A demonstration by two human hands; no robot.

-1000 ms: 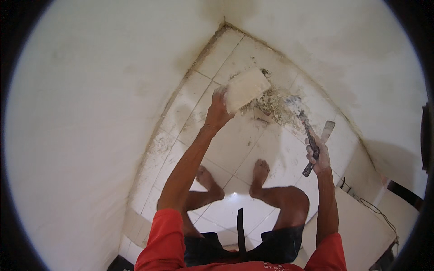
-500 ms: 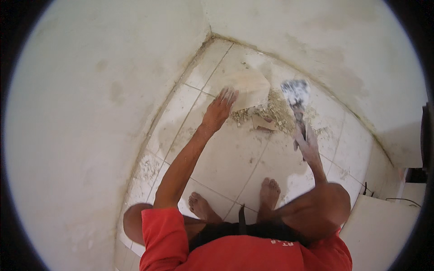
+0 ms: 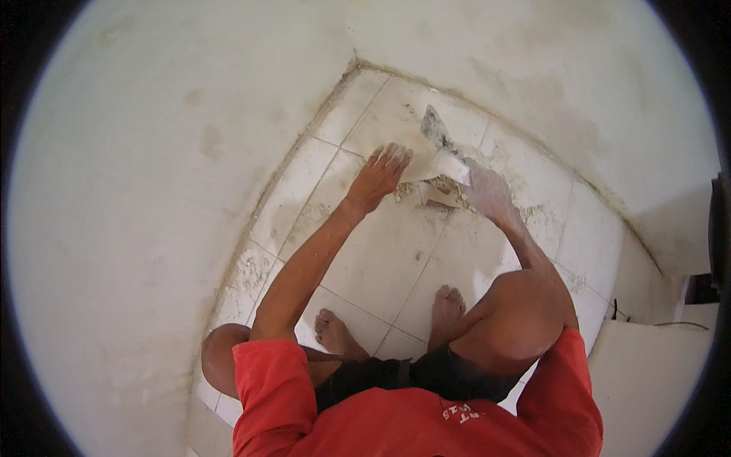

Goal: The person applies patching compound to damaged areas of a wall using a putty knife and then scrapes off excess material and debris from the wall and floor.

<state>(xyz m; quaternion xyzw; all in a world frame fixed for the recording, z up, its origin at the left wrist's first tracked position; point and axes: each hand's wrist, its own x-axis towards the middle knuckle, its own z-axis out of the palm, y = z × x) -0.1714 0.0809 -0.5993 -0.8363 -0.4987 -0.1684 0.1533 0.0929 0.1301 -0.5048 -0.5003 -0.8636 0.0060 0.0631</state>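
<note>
Over the tiled floor, my left hand (image 3: 381,177) grips the near left edge of a thin pale sheet (image 3: 417,146), fingers closed over it. My right hand (image 3: 489,192) is closed on a putty knife, its smeared metal blade (image 3: 435,128) pointing away and to the left above the sheet. The right fingers and most of the knife's handle are hidden. A bright white flap (image 3: 454,166), seemingly the sheet's right corner, reaches my right hand; whether the fingers hold it I cannot tell. Crumbly rubble (image 3: 443,183) and a broken piece (image 3: 439,205) lie just nearer, between my hands.
Pale stained walls rise on the left (image 3: 137,228) and at the far right (image 3: 548,84), meeting in a corner beyond the sheet. My bare feet (image 3: 448,306) rest on the dusty white tiles (image 3: 381,259). At the lower right stands a pale flat-topped block (image 3: 647,373) with a dark cable.
My right hand has moved left and inward, swinging the putty knife's blade over to the sheet. My left hand has shifted slightly right, still on the sheet, which covers more rubble.
</note>
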